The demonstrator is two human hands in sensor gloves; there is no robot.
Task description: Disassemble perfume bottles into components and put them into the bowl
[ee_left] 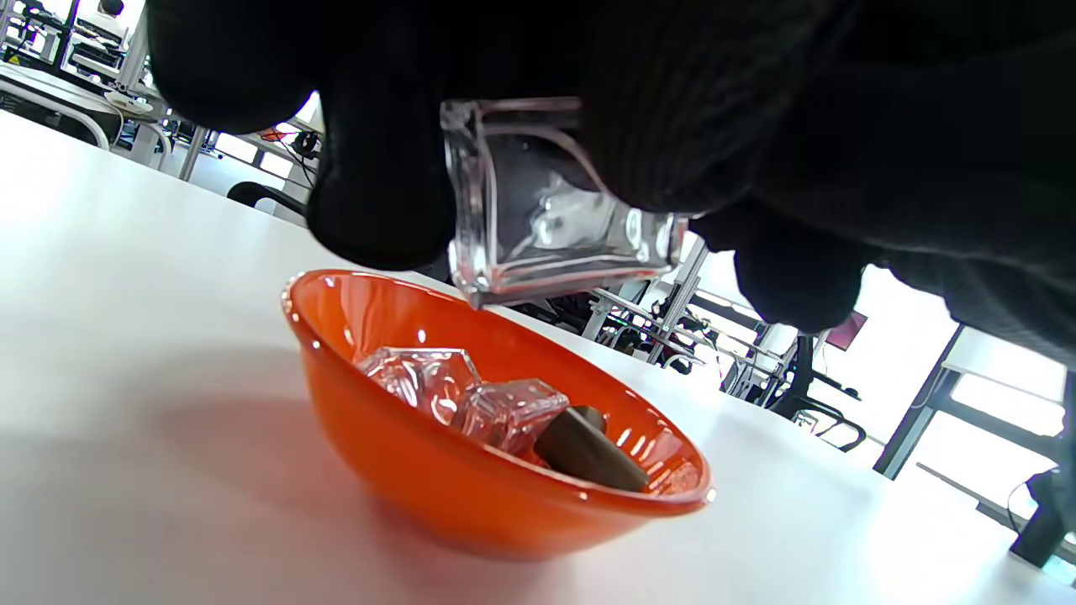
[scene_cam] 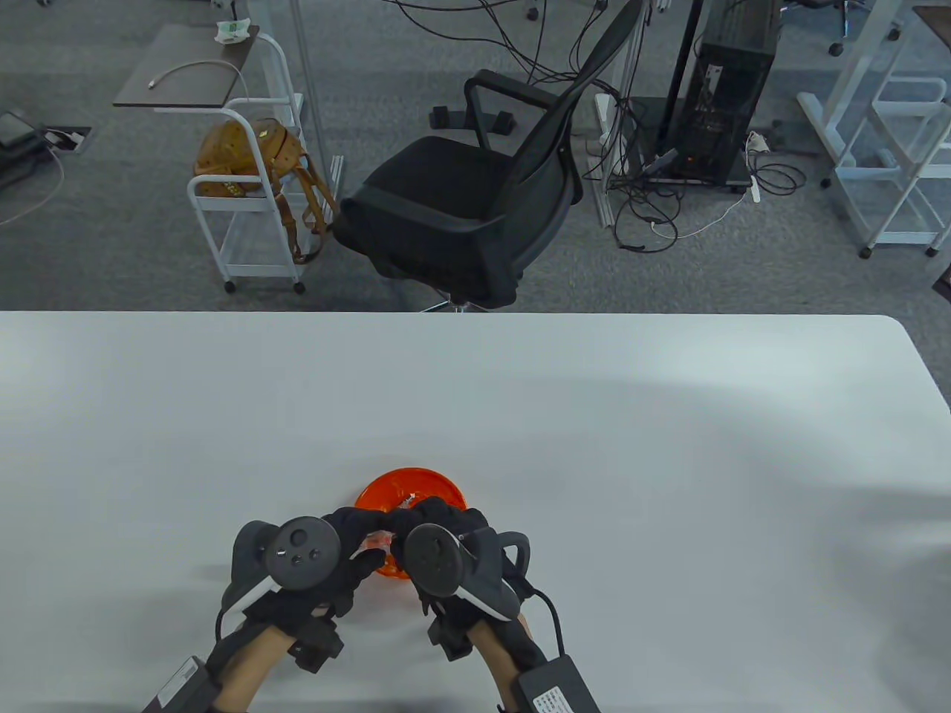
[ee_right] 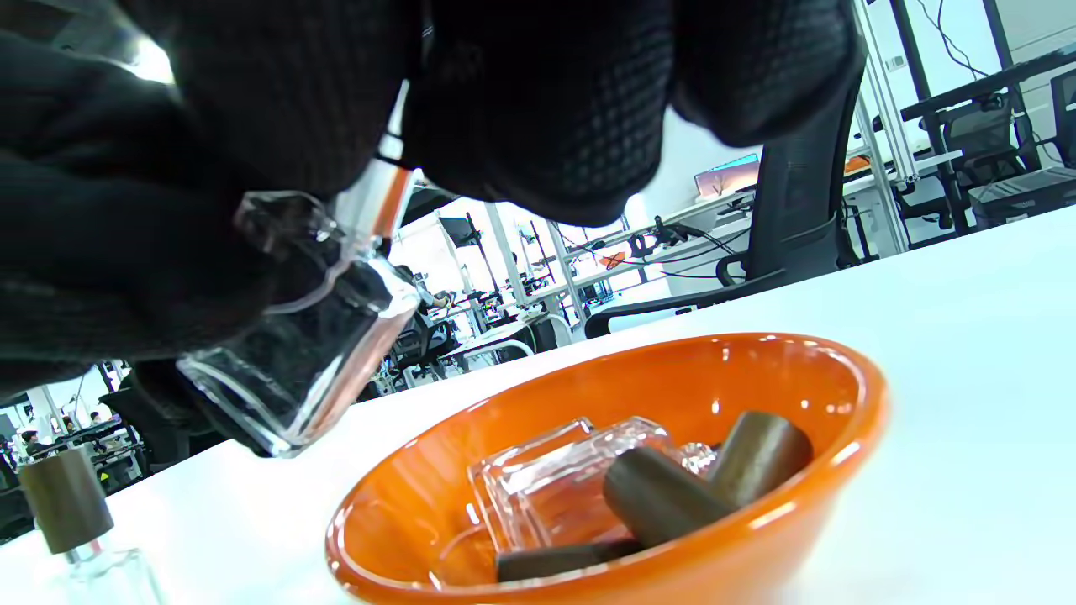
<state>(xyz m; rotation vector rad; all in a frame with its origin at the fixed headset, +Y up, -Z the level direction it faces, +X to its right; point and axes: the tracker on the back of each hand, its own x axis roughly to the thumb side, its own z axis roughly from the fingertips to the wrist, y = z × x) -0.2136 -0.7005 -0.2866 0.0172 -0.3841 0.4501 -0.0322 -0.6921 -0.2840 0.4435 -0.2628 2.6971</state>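
Both hands (scene_cam: 386,546) grip one clear bottle (ee_left: 546,210) above the bowl (ee_left: 403,470); only the right wrist view shows another capped bottle (ee_right: 71,525).

Both hands come in from the near edge of the table and meet close together, with the forearms angled toward each other. The left hand (scene_cam: 316,557) has its tracker facing up, and its gloved fingers (ee_left: 378,168) are curled around a clear bottle (ee_left: 546,218), which they hold above the table. The right hand (scene_cam: 446,553) is just beside the left one, also with the tracker on top; its fingers (ee_right: 546,101) are bent down and close on the upper part of the same bottle. The fingertips of the two hands touch each other
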